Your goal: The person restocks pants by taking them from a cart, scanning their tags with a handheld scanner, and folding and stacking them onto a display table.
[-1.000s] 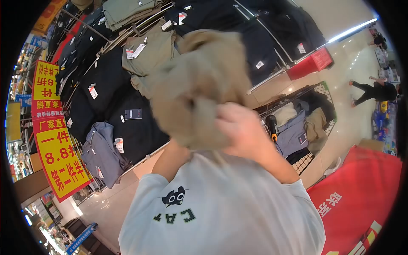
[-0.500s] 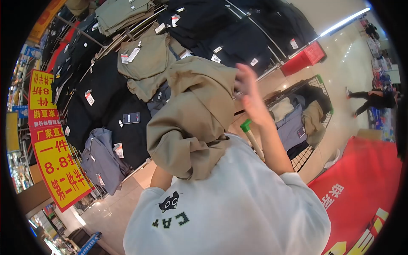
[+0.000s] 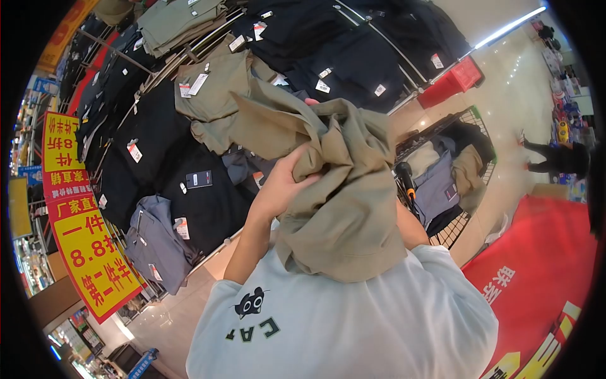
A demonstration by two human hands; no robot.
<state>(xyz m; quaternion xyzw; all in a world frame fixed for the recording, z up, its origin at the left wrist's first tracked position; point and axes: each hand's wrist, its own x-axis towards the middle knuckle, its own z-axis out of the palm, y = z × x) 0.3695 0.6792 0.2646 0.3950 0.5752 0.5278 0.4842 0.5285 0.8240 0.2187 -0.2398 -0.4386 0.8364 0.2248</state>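
A bunched pair of khaki trousers [image 3: 344, 221] hangs in front of my chest, covering part of my pale shirt. My left hand [image 3: 284, 183] is closed on a fold of the cloth at its left side, thumb in front. Behind the cloth my right hand is hidden; only my right forearm [image 3: 411, 226] shows, running up under it. A pink fingertip [image 3: 310, 101] peeks over the top edge, and I cannot tell which hand it belongs to. Just beyond the left side lie folded khaki trousers [image 3: 214, 82] with white tags on the display.
Dark tagged clothes [image 3: 148, 164] cover the metal-railed display, with grey trousers [image 3: 154, 240] at its near corner. A shopping cart [image 3: 451, 230] holding clothes stands at right. Nearby are a red basket [image 3: 451, 85], a red covering [image 3: 536, 252], yellow signs [image 3: 88, 252] and a walking person [image 3: 558, 158].
The trousers have shifted right and gathered into folds. My left hand has come into view gripping them. My right hand, raised with fingers apart before, has gone behind the cloth.
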